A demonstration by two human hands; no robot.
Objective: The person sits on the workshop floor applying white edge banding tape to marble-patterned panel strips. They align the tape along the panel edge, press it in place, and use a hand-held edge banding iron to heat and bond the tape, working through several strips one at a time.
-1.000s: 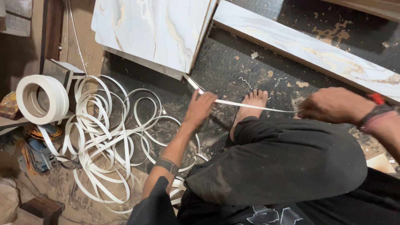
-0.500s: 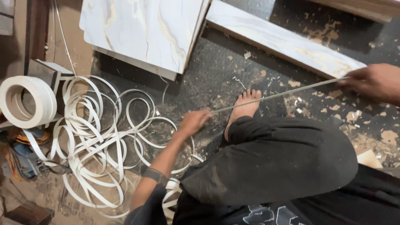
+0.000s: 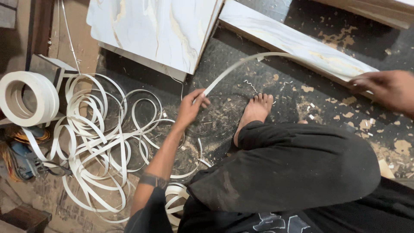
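Observation:
I sit on a dusty dark floor with one bare foot [image 3: 255,108] stretched forward. My left hand [image 3: 192,107] pinches one end of a white edge-banding strip [image 3: 241,64]. The strip arches up and to the right over the floor toward my right hand [image 3: 386,89], which rests at the near end of a long narrow marble-patterned board [image 3: 293,41]. Whether the right hand grips the strip's far end is hard to tell. A loose tangle of the same white strip [image 3: 103,142] lies on the floor left of my left arm.
A wide marble-patterned panel [image 3: 151,30] leans at the top centre. A roll of white banding [image 3: 26,98] sits at the left edge above some tools and wires [image 3: 21,151]. Wood chips and sawdust [image 3: 345,114] litter the floor on the right.
The strip, taut and straight between my hands before, now bows upward in an arc. My left hand rose and moved right; my right hand came down to the narrow board's end.

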